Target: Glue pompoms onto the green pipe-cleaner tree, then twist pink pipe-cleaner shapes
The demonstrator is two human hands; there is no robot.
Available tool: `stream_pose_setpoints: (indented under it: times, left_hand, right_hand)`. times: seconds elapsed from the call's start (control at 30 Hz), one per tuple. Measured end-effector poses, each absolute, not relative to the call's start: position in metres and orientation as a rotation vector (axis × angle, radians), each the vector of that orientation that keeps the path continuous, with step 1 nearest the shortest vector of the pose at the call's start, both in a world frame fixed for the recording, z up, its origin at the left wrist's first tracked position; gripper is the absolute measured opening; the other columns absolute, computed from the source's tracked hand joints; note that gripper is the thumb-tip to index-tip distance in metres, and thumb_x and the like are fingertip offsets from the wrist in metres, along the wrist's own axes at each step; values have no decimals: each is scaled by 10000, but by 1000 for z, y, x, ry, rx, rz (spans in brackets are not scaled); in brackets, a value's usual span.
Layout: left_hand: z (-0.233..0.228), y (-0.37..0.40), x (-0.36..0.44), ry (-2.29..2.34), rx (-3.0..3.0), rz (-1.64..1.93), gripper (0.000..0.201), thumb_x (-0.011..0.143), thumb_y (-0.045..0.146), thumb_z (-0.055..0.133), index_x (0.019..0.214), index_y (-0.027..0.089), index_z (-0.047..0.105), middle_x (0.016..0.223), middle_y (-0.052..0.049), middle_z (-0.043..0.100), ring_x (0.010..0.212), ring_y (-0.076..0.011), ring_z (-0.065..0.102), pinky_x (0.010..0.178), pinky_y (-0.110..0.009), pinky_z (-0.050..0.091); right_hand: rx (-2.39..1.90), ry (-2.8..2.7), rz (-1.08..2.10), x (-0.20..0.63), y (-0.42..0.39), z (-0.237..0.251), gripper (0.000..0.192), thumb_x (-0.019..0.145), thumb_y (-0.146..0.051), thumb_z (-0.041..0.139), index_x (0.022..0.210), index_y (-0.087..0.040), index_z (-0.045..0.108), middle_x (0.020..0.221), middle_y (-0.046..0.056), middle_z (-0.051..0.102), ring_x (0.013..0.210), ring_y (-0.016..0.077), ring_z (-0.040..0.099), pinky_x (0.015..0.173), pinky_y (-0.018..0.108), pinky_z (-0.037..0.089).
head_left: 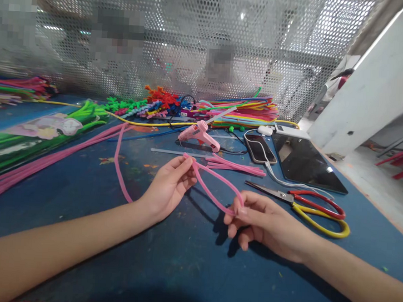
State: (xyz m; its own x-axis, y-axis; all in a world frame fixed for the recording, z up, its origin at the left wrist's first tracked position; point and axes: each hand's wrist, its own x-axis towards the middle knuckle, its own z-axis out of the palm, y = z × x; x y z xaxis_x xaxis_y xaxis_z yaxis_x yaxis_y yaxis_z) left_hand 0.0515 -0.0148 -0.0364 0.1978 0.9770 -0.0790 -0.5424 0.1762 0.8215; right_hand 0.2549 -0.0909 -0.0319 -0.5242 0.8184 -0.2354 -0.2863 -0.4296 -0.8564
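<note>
Both forearms enter from the bottom corners of the frame, nearest the lens, over the blue table point(187, 268). Perforated metal screen point(201, 37) fills the upper frame; blurred figures sit behind it.

Left hand point(170, 188), centre frame, pinches one end of a pink pipe cleaner point(212, 190) between thumb and fingertips. Right hand point(268, 225), lower right of centre, is closed narrowly on the other end. The cleaner is bent into a long loop between the two hands, raised just above the table.

Handling judgement: very light, fuzzy and not slippery, with a soft wire core that bends easily and keeps the bend. Best held at the ends or right beside the bend wanted.

Green pipe cleaner bundle point(34, 138) lies at left, loose pink lengths point(50, 160) beside it. Multicoloured stock point(241, 110) sits along the screen. Tablet point(306, 164) lies right of centre, scissors point(307, 210) with red and yellow handles below it. Pink glue gun point(200, 135) sits above centre, phone point(259, 149) just to its right, with a white cable.

No brand or writing is readable; the label on the green bundle is too blurred.
</note>
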Motion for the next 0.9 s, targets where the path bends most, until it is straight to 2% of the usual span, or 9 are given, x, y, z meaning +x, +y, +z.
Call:
stream_pose_setpoints:
  times: [0.13, 0.37, 0.53, 0.7, 0.9]
  left_hand:
    - [-37, -13, 50, 710, 721, 1223, 81, 755, 154, 691, 757, 148, 610, 658, 35, 593, 587, -52, 570, 576, -137, 521]
    - [-35, -15, 53, 682, 739, 1180, 87, 754, 157, 697, 764, 137, 612, 657, 23, 603, 587, -58, 579, 581, -149, 533]
    - [-35, -16, 51, 695, 777, 1138, 150, 710, 211, 744, 748, 135, 620, 664, 17, 619, 597, -70, 586, 583, -164, 529]
    - [-34, -18, 51, 716, 826, 1106, 179, 674, 235, 772, 744, 137, 640, 663, 25, 615, 609, -70, 583, 601, -169, 515]
    - [-31, -21, 53, 724, 875, 1062, 159, 674, 217, 765, 760, 133, 662, 694, 14, 634, 606, -73, 581, 584, -165, 500]
  right_hand:
    - [-806, -787, 2164, 261, -87, -32, 232, 902, -364, 488, 792, -170, 552, 823, 37, 662, 731, 111, 666, 596, 205, 539]
    - [-789, -699, 2209, 265, -83, -40, 175, 772, -274, 686, 711, -117, 637, 773, 54, 695, 672, 97, 682, 623, 171, 552]
    - [-761, -727, 2222, 264, -85, -40, 181, 697, -268, 752, 676, -113, 662, 785, 73, 712, 694, 128, 695, 618, 185, 561]
    - [-729, -829, 2304, 263, -88, -38, 192, 663, -259, 774, 666, -95, 674, 856, 110, 716, 792, 200, 701, 677, 258, 572]
    - [-775, -1037, 2298, 261, -91, -41, 141, 683, -214, 753, 740, -92, 711, 759, 84, 718, 684, 157, 699, 628, 230, 570]
